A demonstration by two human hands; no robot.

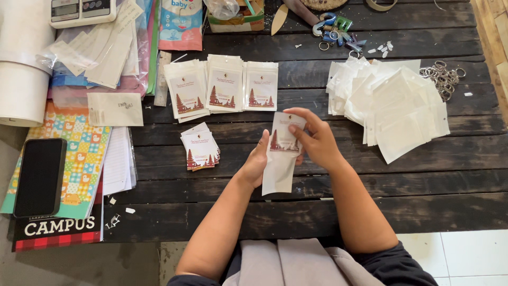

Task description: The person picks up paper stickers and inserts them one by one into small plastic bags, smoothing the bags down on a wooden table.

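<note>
Both hands on one job: the right hand (316, 140) pinches a printed card (286, 139) at the mouth of a clear pouch (279, 172), and the left hand (256, 161) steadies the pouch's edge above the tabletop (444, 175). The card looks half in, so pushing it in squarely comes next. Loose cards (200, 151) lie left, filled pouches (222, 87) beyond, empty pouches (391, 106) right.
</note>
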